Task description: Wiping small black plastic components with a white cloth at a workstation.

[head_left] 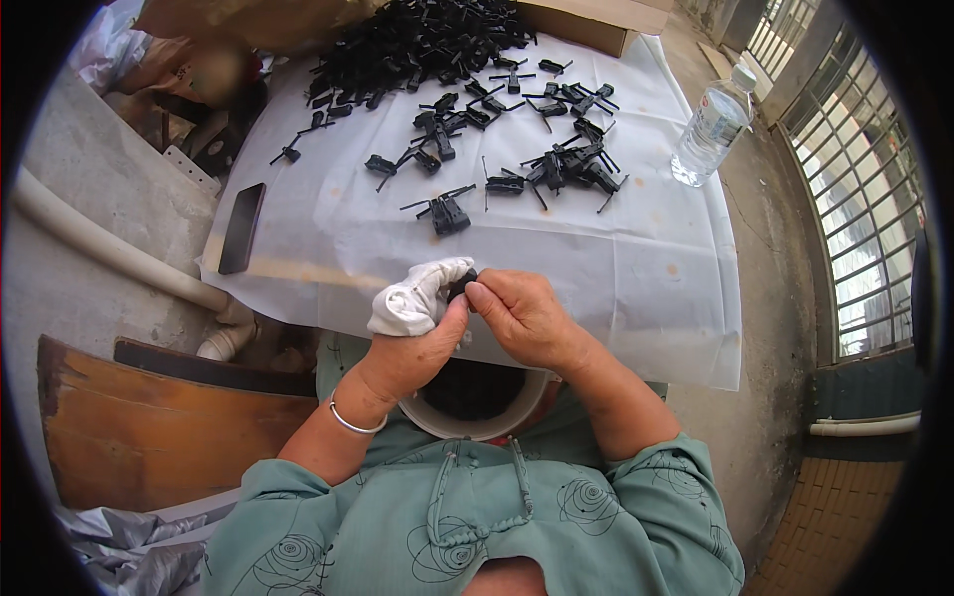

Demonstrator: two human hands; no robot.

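Hands together, just above the near edge of the table, both closed on one small black plastic part (pixel 461 286). Right hand (pixel 522 310) pinches it between thumb and bent fingers. Left hand (pixel 417 363) backs it from the other side, thumb up against it, fingers covered by a bunched white cloth (pixel 405 308); can't tell if that's a loose rag or a glove. My read: cloth is there to pad the fingers or add grip. Two-sided hold probably steadies a piece that small; most of it is hidden by the fingers.

Below the hands, a pale-rimmed bucket (pixel 427 422) sits between the legs, dark inside; contents unclear. Spot under the grip likely suits catching whatever drops.

Ahead, white plastic sheet (pixel 328 223) covers the table, presumably to protect the top. Nearest loose item is a black clip-like piece (pixel 449 215) with thin arms sticking out. Beyond it, a loose cluster (pixel 571 169) of similar pieces, then a big heap (pixel 417 50) at the far end, beside a cardboard box (pixel 591 25). Dark smartphone-like slab (pixel 241 228) on the left edge, water bottle (pixel 711 129) upright on the right, both apart from the parts.
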